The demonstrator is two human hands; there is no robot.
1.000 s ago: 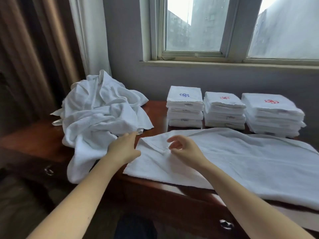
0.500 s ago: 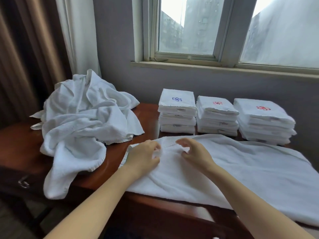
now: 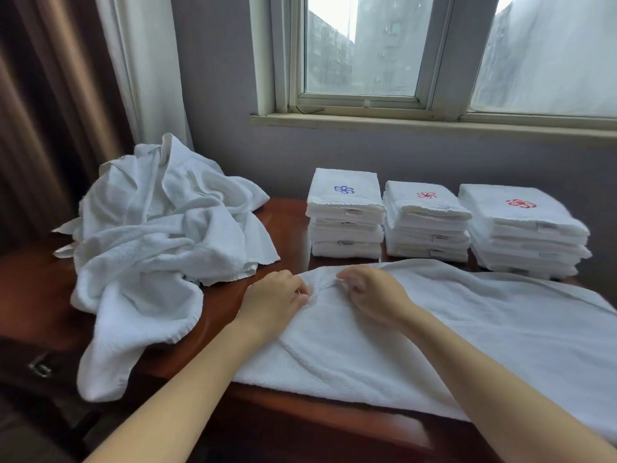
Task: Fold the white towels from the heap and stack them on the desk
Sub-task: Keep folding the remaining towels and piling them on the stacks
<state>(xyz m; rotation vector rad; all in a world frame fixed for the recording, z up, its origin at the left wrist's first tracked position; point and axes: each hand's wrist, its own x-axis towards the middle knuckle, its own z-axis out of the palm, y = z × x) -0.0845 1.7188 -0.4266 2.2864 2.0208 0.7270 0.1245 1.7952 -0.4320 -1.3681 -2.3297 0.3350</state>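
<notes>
On the desk [image 3: 289, 225], left grip [image 3: 273, 299], over from the heap [image 3: 160, 235], and right grip [image 3: 374, 295] both pinch the spread towel [image 3: 467, 329].

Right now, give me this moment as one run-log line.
step: folding spread towel | left hand: pinches its far edge | right hand: pinches same edge | heap: on desk, left side | folded stacks: three at back

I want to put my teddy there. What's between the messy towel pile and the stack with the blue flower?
Only bare brown desk shows between the heap and the blue-flower stack, in the head view.
</notes>
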